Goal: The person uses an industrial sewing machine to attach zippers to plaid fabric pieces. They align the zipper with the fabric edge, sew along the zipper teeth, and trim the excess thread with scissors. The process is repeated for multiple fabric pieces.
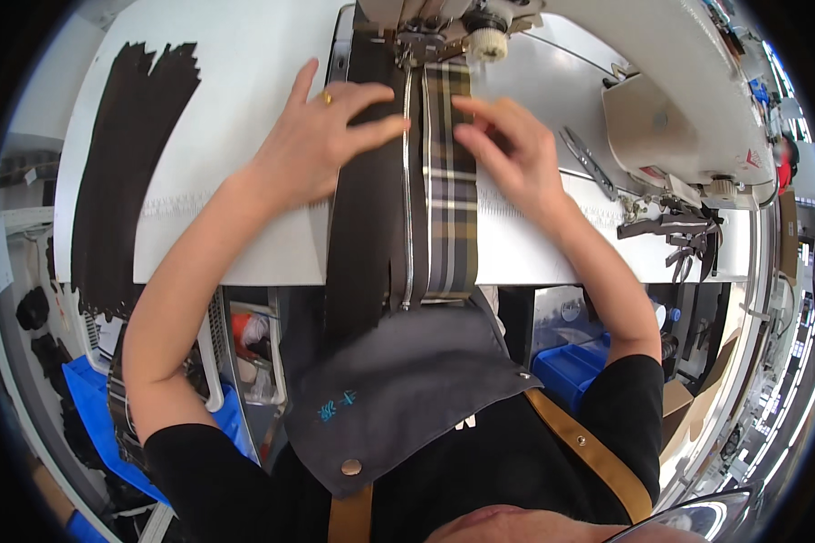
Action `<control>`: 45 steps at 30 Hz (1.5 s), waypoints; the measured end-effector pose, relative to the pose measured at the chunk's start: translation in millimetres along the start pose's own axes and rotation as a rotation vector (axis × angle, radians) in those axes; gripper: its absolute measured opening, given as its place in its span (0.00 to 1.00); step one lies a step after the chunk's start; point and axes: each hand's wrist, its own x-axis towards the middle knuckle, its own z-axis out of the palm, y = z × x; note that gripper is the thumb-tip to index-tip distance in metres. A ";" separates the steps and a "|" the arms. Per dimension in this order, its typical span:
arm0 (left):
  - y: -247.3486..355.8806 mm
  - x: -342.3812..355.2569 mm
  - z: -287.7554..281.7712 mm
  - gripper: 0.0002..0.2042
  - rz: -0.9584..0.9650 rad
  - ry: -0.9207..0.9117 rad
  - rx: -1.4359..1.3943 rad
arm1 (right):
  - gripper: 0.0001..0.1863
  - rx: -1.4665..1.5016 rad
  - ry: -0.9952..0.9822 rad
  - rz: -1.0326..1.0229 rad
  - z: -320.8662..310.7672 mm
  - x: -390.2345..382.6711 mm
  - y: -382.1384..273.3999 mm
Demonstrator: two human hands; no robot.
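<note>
Under the presser foot [407, 56] of a white sewing machine runs a long dark fabric strip [364, 217], with a silver zipper [406, 190] along its right side. Beside the zipper lies a plaid fabric strip [451, 195] in brown, grey and white. My left hand [312, 140] rests on the dark strip with fingers spread, two fingertips reaching toward the zipper just short of the foot. Slightly blurred, my right hand [516, 149] is at the plaid strip's right edge, thumb and forefinger apart, nothing visible between them. The strips' near ends hang over the table edge toward my apron [407, 380].
A pile of dark fabric strips [122, 181] lies on the left of the white table [217, 244]. Thread snips [589, 163] and fabric scraps [679, 231] are at the right, near the machine arm [688, 118]. Blue bins [570, 366] stand below the table.
</note>
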 end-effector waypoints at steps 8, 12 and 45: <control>102.5 -73.0 -17.9 0.17 -0.303 0.109 -0.349 | 0.20 -0.376 -0.045 -0.414 32.6 -107.6 -66.8; 104.0 -68.3 -15.5 0.16 -0.378 0.209 -0.425 | 0.22 -0.452 0.006 -0.363 48.9 -104.2 -68.5; 103.4 -69.5 -7.4 0.17 -0.335 0.253 -0.325 | 0.27 -0.216 -0.189 -0.397 15.7 -100.2 -56.8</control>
